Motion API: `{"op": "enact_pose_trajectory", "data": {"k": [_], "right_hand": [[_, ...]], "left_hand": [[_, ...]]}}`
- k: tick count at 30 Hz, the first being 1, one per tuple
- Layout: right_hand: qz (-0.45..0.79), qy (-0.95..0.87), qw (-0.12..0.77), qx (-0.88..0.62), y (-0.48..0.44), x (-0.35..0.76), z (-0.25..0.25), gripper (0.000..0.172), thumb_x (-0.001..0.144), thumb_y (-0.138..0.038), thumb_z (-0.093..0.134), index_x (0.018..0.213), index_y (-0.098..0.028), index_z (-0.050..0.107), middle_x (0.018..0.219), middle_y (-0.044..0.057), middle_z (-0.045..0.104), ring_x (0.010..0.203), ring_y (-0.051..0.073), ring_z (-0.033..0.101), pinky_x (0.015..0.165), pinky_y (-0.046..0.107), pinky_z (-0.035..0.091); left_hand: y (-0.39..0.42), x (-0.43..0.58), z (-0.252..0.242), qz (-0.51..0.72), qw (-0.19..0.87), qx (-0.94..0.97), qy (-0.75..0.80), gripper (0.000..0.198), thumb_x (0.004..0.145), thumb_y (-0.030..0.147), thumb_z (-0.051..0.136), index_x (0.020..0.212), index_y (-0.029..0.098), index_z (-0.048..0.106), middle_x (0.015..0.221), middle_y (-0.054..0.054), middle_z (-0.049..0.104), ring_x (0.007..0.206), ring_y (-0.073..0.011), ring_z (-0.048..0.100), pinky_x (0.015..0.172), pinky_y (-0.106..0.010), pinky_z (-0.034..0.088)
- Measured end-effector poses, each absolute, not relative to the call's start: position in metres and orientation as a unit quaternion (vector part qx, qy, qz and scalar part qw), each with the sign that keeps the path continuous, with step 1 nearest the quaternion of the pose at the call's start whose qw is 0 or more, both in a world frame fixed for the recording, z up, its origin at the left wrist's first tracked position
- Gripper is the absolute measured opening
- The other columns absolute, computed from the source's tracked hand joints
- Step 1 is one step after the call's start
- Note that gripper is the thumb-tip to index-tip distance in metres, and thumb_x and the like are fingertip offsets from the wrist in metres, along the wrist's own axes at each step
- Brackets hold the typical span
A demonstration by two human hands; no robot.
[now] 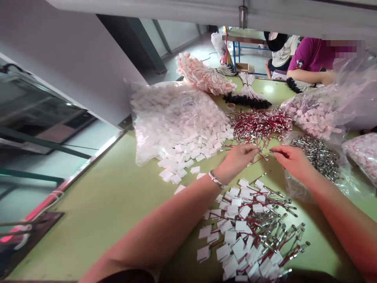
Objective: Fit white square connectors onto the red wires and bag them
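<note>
Pinching a wire (pixel 260 150) in the left hand (pixel 241 157); cannot tell if pinching with the right hand (pixel 290 159). Likely done: many capped wires (pixel 241 226) toward the table's (pixel 118 220) near edge. To do: red pile (pixel 262 125) farther back.

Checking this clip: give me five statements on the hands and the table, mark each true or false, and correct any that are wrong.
1. A small gap shows between the fingertips of the left hand and the right hand. True.
2. A bracelet circles the left wrist. True.
3. Everything beyond the hands is white. False: a heap of red wires lies there.
4. Every white piece is packed inside a bag. False: loose white pieces lie on the green tabletop.
5. Beyond the table, another person's purple sleeve is in view. True.
</note>
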State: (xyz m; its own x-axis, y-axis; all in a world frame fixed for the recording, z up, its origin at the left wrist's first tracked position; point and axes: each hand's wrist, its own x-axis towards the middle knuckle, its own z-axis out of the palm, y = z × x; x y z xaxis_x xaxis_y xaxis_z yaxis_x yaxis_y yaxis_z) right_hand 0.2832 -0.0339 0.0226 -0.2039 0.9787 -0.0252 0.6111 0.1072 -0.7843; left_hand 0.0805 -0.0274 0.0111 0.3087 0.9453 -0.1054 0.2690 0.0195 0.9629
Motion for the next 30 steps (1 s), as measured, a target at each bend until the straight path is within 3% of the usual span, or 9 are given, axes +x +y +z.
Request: {"op": "enact_pose_trajectory", "data": {"k": [3, 7, 11, 17, 24, 30], "right_hand": [[0.372, -0.656, 0.312, -0.578, -0.037, 0.277, 0.011, 0.020, 0.081, -0.031, 0.056, 0.090, -0.018, 0.069, 0.061, -0.002, 0.060, 0.046, 0.011, 0.049, 0.050, 0.028, 0.041], [0.348, -0.669, 0.347, -0.558, -0.040, 0.270, 0.005, 0.017, 0.081, -0.031, 0.057, 0.085, -0.020, 0.069, 0.067, 0.000, 0.064, 0.054, 0.012, 0.053, 0.054, 0.028, 0.043], [0.304, -0.717, 0.340, -0.527, -0.043, 0.266, 0.004, 0.015, 0.080, -0.025, 0.055, 0.079, -0.021, 0.069, 0.073, 0.001, 0.067, 0.067, 0.015, 0.058, 0.065, 0.030, 0.045], [0.318, -0.687, 0.361, -0.545, -0.046, 0.268, 0.008, 0.016, 0.081, -0.029, 0.054, 0.080, -0.021, 0.067, 0.070, 0.001, 0.066, 0.065, 0.015, 0.058, 0.060, 0.029, 0.044], [0.279, -0.760, 0.300, -0.504, -0.046, 0.269, 0.009, 0.013, 0.081, -0.024, 0.054, 0.077, -0.021, 0.066, 0.069, 0.000, 0.063, 0.064, 0.014, 0.053, 0.063, 0.028, 0.041], [0.407, -0.701, 0.200, -0.550, -0.049, 0.271, 0.017, 0.017, 0.081, -0.024, 0.056, 0.065, -0.019, 0.060, 0.058, -0.003, 0.055, 0.052, 0.010, 0.043, 0.052, 0.024, 0.035]], "left_hand": [[-0.027, 0.080, -0.008, 0.328, 0.504, 0.642, 0.476, 0.028, 0.084, 0.040, 0.056, 0.071, 0.018, 0.069, 0.061, 0.002, 0.055, 0.055, -0.0108, 0.043, 0.055, -0.026, 0.034], [-0.030, 0.080, -0.012, 0.330, 0.521, 0.650, 0.443, 0.024, 0.083, 0.040, 0.058, 0.077, 0.021, 0.072, 0.075, 0.000, 0.067, 0.067, -0.0129, 0.052, 0.065, -0.027, 0.043], [-0.034, 0.081, -0.007, 0.334, 0.522, 0.649, 0.442, 0.025, 0.083, 0.038, 0.057, 0.073, 0.021, 0.071, 0.075, 0.001, 0.069, 0.070, -0.0136, 0.056, 0.068, -0.027, 0.046], [-0.032, 0.081, -0.004, 0.335, 0.512, 0.656, 0.441, 0.021, 0.082, 0.034, 0.057, 0.071, 0.021, 0.070, 0.074, 0.001, 0.068, 0.068, -0.0132, 0.056, 0.066, -0.027, 0.045], [-0.036, 0.079, -0.006, 0.296, 0.429, 0.718, 0.461, 0.029, 0.086, 0.034, 0.051, 0.068, 0.019, 0.068, 0.062, 0.001, 0.061, 0.058, -0.0114, 0.048, 0.055, -0.025, 0.036], [-0.038, 0.079, -0.003, 0.219, 0.252, 0.845, 0.417, 0.028, 0.090, 0.032, 0.049, 0.080, 0.022, 0.073, 0.071, -0.003, 0.068, 0.064, -0.0143, 0.054, 0.061, -0.028, 0.037]]}}
